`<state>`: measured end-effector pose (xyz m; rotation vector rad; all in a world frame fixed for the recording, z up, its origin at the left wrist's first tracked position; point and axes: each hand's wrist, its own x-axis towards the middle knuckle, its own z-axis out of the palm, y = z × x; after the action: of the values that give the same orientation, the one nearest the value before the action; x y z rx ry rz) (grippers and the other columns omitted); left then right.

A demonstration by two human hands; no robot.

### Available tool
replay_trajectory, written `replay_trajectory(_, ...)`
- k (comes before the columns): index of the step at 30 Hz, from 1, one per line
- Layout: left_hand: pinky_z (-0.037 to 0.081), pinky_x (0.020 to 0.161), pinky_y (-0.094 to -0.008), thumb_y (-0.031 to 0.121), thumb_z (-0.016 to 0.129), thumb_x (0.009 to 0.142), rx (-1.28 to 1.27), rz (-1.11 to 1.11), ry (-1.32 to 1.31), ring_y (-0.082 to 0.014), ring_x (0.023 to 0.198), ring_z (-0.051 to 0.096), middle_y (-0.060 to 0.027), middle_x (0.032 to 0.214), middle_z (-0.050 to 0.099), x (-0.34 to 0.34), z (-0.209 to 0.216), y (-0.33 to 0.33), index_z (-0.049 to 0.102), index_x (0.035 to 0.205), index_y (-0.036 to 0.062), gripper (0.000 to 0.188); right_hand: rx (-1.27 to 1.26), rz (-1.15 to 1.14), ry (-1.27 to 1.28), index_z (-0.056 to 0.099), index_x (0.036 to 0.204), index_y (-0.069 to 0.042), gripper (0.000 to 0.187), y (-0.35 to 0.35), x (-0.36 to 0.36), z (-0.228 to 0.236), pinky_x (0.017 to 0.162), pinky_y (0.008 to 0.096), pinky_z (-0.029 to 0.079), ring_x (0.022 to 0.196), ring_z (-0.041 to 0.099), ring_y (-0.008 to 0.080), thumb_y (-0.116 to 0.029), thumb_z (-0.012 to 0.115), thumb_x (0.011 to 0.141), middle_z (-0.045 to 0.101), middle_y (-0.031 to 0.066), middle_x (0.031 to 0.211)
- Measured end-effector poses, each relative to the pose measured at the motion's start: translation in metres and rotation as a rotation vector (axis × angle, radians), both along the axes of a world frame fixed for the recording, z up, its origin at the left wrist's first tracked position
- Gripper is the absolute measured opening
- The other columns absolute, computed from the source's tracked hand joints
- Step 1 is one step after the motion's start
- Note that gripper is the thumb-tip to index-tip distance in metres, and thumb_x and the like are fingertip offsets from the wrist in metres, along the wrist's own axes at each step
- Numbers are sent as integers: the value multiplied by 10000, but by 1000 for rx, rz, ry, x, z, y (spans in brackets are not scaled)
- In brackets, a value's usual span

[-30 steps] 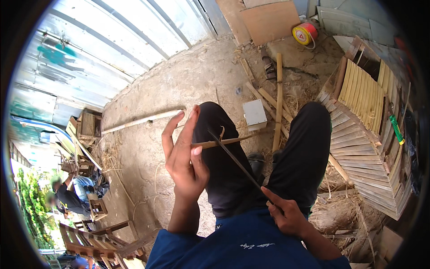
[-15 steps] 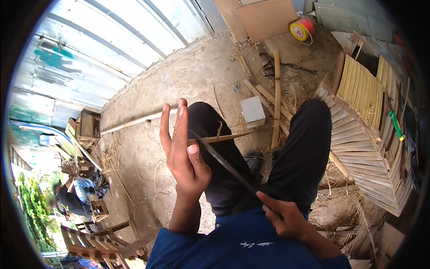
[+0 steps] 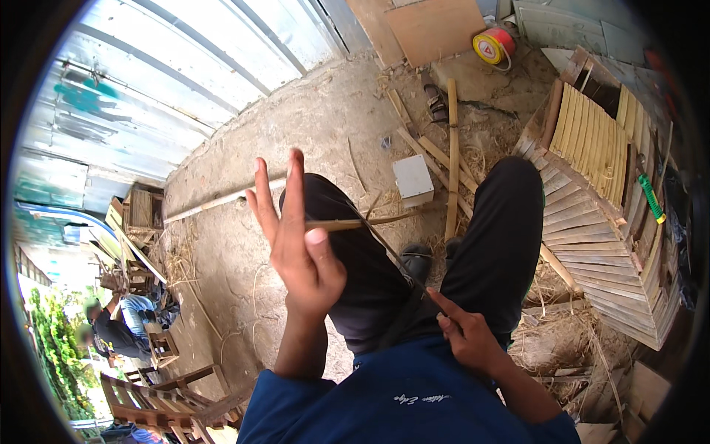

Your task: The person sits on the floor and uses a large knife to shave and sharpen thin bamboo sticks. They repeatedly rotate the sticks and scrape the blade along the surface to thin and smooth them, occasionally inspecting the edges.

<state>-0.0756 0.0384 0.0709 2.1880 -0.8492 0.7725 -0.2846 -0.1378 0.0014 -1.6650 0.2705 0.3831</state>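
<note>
Behind the black-trousered left leg's knee line I see little; over this leg [image 3: 325,196], the left hand [image 3: 299,259] now spreads its fingers wider. The right hand [image 3: 473,342] curls round the long dark metal blade [image 3: 392,253], which has slid outward across the thin tan wooden strip [image 3: 336,224], so the paring seems advancing. Whether the left hand pinches this strip, I cannot tell.

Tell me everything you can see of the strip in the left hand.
The strip is thin and light brown, like bamboo or wood, with a slim sliver curling up from it. It extends rightward, nearly level, over the left leg, pinched at its left by the left hand. A dark blade in the right hand crosses it; contact is unclear.
</note>
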Motion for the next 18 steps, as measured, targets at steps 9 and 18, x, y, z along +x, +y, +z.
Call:
replay_trajectory(9, 276, 1192, -538, 713, 115, 1007, -69, -183, -53, -401, 1378, 475, -275, 1369, 581, 33, 31, 13, 662, 1219, -27, 945, -98, 56, -31, 438, 1531, -271, 555, 1, -3, -10, 762, 434, 548, 835, 724, 383, -130, 556, 1007, 712, 248, 934)
replay_trajectory(18, 307, 1159, -524, 752, 71, 980, -238, -331, 246, -404, 1363, 469, -229, 1350, 595, 31, 35, -2, 702, 1175, -9, 1008, -102, 47, -12, 430, 1537, -266, 569, 3, 0, -2, 792, 441, 558, 893, 720, 398, -132, 562, 1000, 715, 247, 987)
